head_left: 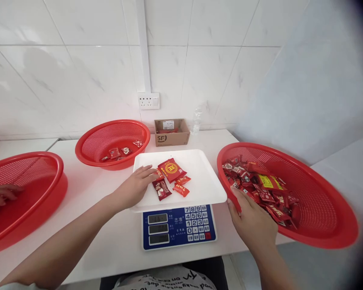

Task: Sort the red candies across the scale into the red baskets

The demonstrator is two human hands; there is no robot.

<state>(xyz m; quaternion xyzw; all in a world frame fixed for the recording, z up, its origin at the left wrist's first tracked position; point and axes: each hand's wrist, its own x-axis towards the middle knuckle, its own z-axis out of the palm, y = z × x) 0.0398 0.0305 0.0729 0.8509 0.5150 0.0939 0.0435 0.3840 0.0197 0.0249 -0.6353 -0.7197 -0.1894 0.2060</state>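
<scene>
On the tray [202,179]: several packets [171,169]; left hand [136,187] alongside, grip unclear; right hand [252,217] grasping rightmost basket [323,201], many left inside.

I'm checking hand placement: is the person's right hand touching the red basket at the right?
Touching. The head view shows the right hand on the near-left rim of the red basket, fingers over the edge and thumb outside.

Bright, diffuse light. Faint shadow, glare on wall tiles [87,24]. Right basket [323,201] stretched; right-hand corners black.
</scene>
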